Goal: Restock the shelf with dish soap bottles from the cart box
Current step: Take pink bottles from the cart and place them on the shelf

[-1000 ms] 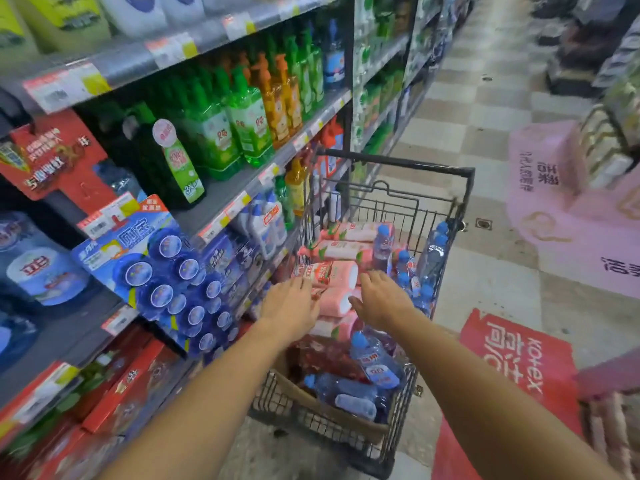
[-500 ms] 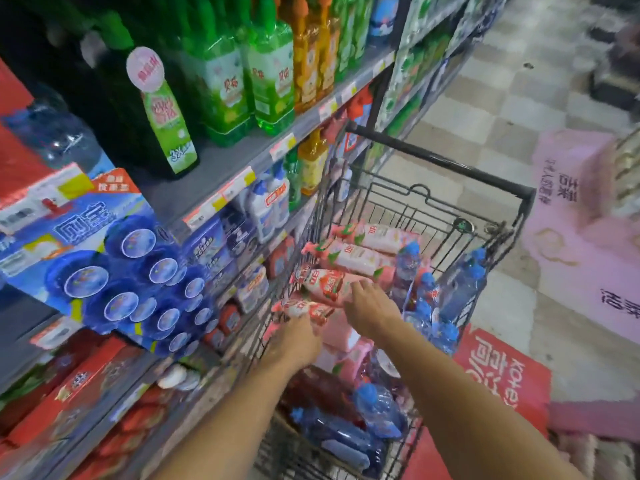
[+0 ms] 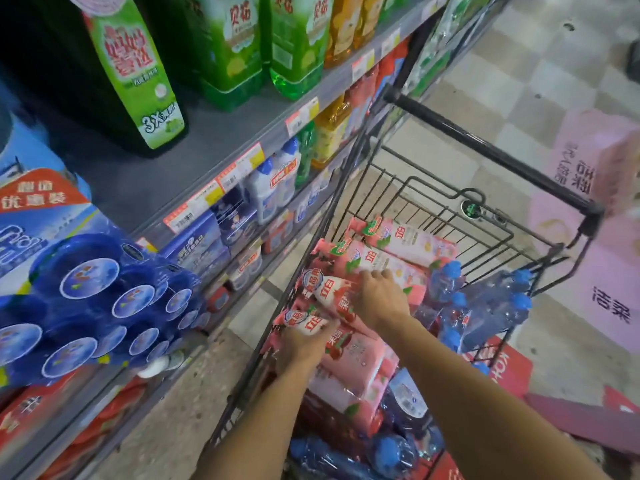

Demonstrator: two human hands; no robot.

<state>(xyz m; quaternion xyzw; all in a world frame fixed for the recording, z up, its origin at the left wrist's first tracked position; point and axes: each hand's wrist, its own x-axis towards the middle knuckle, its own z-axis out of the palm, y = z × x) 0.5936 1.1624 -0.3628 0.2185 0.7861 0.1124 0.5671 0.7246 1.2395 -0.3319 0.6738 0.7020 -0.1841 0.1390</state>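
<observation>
1. Store aisle, checkered floor [image 3: 478,109]; grey shelf [image 3: 214,140] on the left holds green bottles [image 3: 294,46].
2. Wire cart [image 3: 450,202] on the right holds pink soap packs [image 3: 391,261] and blue bottles [image 3: 485,313].
3. Left hand [image 3: 301,344] grips a near pack; right hand [image 3: 379,299] curls over the next pack.
4. Box not discernible; the cart's near end is cut off.

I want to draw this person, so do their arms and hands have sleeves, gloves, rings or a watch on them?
No. Both forearms are bare as far as the picture shows, with no sleeve in view. The left hand and the right hand wear no gloves, and no watch, bracelet or ring shows. The fingernails are too blurred to judge.
</observation>
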